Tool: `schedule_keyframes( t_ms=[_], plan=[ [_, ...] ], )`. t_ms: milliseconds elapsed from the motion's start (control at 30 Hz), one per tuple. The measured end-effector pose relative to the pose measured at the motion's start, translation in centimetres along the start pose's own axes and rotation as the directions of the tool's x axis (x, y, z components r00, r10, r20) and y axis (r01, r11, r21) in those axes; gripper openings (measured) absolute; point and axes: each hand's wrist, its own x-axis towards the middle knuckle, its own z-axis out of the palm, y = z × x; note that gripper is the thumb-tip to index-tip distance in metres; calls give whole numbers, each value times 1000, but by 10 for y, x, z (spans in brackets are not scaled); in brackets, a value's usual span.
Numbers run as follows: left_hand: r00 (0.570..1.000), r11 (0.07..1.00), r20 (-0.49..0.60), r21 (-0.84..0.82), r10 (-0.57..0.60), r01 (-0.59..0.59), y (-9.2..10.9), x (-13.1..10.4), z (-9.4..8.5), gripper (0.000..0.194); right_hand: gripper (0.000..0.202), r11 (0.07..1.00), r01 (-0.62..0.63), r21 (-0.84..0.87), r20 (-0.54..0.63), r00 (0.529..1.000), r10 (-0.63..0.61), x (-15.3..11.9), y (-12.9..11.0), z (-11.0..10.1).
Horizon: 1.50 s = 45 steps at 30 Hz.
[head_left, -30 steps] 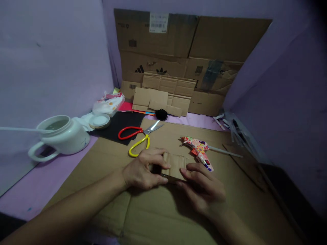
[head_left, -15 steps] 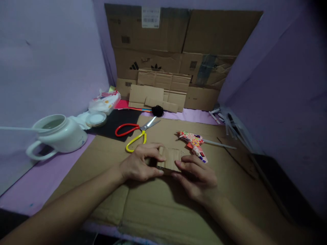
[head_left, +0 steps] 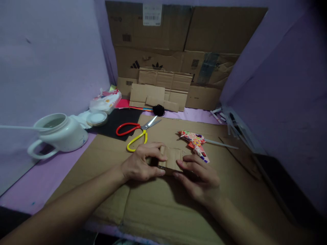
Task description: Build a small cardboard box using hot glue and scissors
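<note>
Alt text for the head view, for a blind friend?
The bare left hand and right hand hold a small brown cardboard piece over a brown cardboard sheet. Beyond lie open red-and-yellow-handled metal scissors and a floral glue gun.

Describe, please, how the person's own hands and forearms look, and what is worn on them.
The left hand and right hand are ungloved, with no ring visible. The left forearm and right forearm show no sleeve, watch or bracelet. The image is too dim to judge the nails.
</note>
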Motion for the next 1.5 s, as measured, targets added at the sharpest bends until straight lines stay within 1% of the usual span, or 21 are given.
schedule_keyframes(
  t_ms=[100,233,500,633,800,967,1133,1400,1500],
  plan=[
    [1000,1000,-1,-11,-6,6,0,0,0,24,16,1000,-2,6,6,1000,2,0,0,0],
    [999,997,-1,-51,-50,50,1,0,1,23,18,1000,12,25,4,1000,-12,0,1,0],
    [996,993,-14,-79,-92,91,4,0,2,20,14,1000,8,11,-1,1000,-8,2,-1,0],
    [996,991,-13,-103,-90,88,5,0,4,16,13,1000,11,5,3,1000,-11,3,-2,0],
    [996,988,-17,-134,-82,79,5,0,5,16,14,1000,26,7,-5,1000,-26,2,-1,0],
    [996,985,-20,-153,-85,81,5,1,4,16,16,1000,13,11,5,1000,-13,0,0,0],
    [997,985,-21,-154,-80,76,4,1,4,17,16,1000,12,15,7,1000,-12,1,0,0],
    [999,989,-12,-142,-40,38,-1,1,0,23,19,999,17,29,17,1000,-18,0,0,0],
    [1000,994,7,-105,-29,30,-2,0,-2,26,20,999,14,35,23,1000,-14,0,1,1]
  ],
)
